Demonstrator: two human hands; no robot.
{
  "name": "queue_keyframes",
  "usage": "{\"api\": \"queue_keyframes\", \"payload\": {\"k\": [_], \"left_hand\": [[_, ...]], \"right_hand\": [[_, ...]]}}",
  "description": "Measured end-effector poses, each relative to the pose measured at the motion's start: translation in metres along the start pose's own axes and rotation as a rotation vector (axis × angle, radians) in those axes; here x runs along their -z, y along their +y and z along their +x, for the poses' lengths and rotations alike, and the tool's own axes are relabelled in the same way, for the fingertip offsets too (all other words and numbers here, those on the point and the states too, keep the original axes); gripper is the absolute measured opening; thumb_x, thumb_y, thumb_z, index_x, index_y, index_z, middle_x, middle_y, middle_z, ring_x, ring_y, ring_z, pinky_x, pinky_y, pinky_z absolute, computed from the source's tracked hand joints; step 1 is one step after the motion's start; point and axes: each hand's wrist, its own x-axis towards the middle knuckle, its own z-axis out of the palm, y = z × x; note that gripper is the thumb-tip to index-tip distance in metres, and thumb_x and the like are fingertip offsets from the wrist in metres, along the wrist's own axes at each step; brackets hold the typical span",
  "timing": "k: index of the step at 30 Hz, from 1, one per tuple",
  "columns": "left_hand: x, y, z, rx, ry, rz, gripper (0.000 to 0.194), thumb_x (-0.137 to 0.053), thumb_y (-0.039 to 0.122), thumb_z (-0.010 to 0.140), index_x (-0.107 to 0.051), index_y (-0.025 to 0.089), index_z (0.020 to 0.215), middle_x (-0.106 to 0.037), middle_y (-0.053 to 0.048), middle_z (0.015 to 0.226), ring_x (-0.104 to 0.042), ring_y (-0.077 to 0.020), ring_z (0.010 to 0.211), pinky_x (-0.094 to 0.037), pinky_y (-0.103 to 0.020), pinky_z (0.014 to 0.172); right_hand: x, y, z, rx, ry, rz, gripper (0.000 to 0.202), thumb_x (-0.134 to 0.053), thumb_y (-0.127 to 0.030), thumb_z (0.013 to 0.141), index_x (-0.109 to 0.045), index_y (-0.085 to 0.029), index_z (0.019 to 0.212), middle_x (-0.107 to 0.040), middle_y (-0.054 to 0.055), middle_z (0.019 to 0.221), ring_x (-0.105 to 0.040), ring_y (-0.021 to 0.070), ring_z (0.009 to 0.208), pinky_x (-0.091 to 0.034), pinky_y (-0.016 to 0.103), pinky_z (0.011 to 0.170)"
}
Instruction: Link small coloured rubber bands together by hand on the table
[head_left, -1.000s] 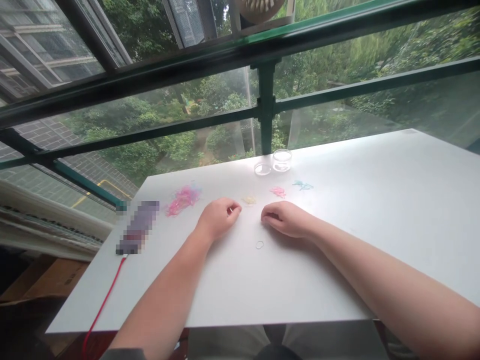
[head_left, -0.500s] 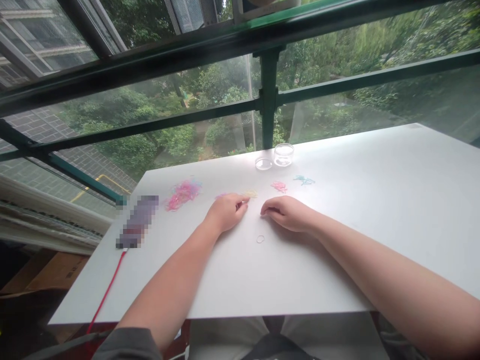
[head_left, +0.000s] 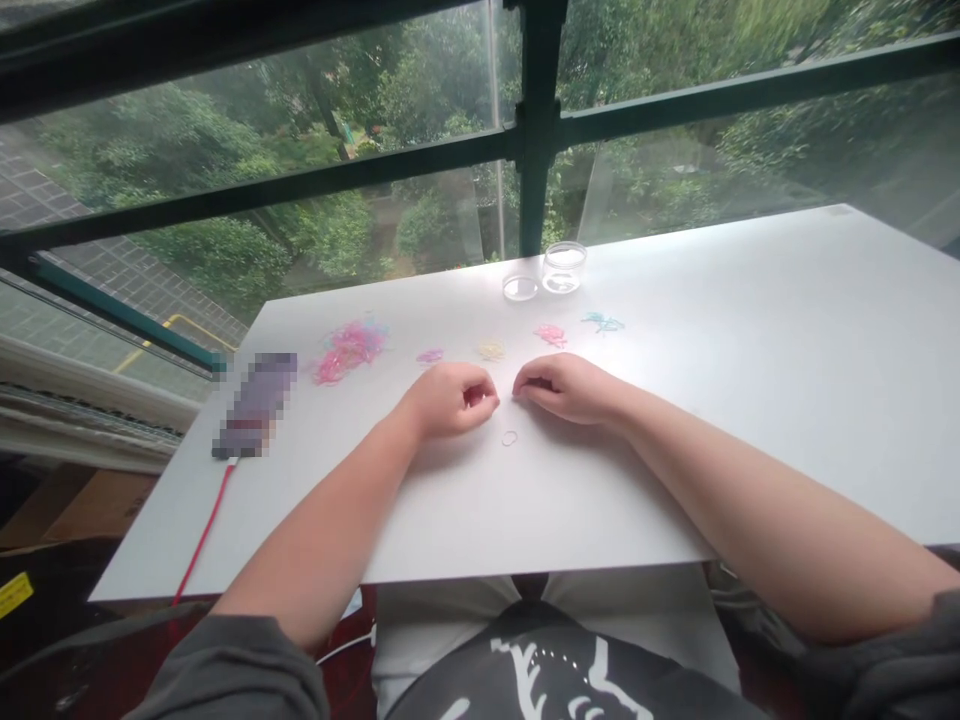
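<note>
My left hand (head_left: 456, 399) rests above the white table (head_left: 750, 400), its thumb and fingertips pinched together. Anything between them is too small to make out. Facing it a short gap away is my right hand (head_left: 564, 388), fingers curled and tips pressed together, contents likewise hidden. A thin pale rubber band (head_left: 509, 439) lies alone below the gap. Beyond the hands sit small heaps of bands: purple bands (head_left: 430, 356), yellow bands (head_left: 492, 352), pink bands (head_left: 552, 335) and teal bands (head_left: 604, 322). A larger mixed, mostly pink pile (head_left: 350, 352) lies to the left.
At the table's far edge stand a clear round jar (head_left: 564, 270) and its clear lid (head_left: 520, 289). A blurred-out phone-like object (head_left: 255, 405) with a red cable (head_left: 204, 535) lies on the left. Behind is a green-framed window (head_left: 534, 150).
My left hand has drawn back from the yellow bands, its extended finger now curled into a pinch. The hands are nearer each other. The head view has tilted downward.
</note>
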Motion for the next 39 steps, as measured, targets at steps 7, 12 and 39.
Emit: {"api": "queue_keyframes", "payload": {"k": [7,12,39], "left_hand": [[-0.001,0.018,-0.009,-0.095,-0.17,0.026,0.016,-0.066,0.034,0.066,-0.065,0.02,0.075,-0.061,0.0,0.07,-0.053,-0.0122,0.06,-0.039,-0.023,0.056],[-0.004,0.011,-0.006,-0.061,-0.127,0.049,0.013,-0.055,0.025,0.076,-0.068,0.023,0.075,-0.064,-0.002,0.076,-0.057,-0.0135,0.066,-0.041,-0.024,0.062],[-0.021,0.001,0.004,0.016,0.245,-0.303,0.012,-0.058,0.026,0.078,-0.065,0.015,0.078,-0.066,-0.003,0.073,-0.059,-0.0107,0.064,-0.045,-0.02,0.055]], "right_hand": [[-0.001,-0.001,-0.001,-0.006,0.004,0.014,0.02,-0.048,-0.016,0.078,-0.068,-0.02,0.083,-0.069,0.001,0.082,-0.059,0.0142,0.072,-0.041,0.024,0.066],[-0.001,-0.001,-0.002,-0.011,0.003,0.026,0.019,-0.049,-0.017,0.079,-0.068,-0.02,0.082,-0.069,0.002,0.081,-0.058,0.0142,0.07,-0.04,0.025,0.065],[-0.01,-0.001,-0.002,-0.039,0.068,0.307,0.018,-0.052,-0.031,0.082,-0.059,-0.015,0.076,-0.05,-0.002,0.059,-0.043,0.0093,0.054,-0.035,0.021,0.051]]}}
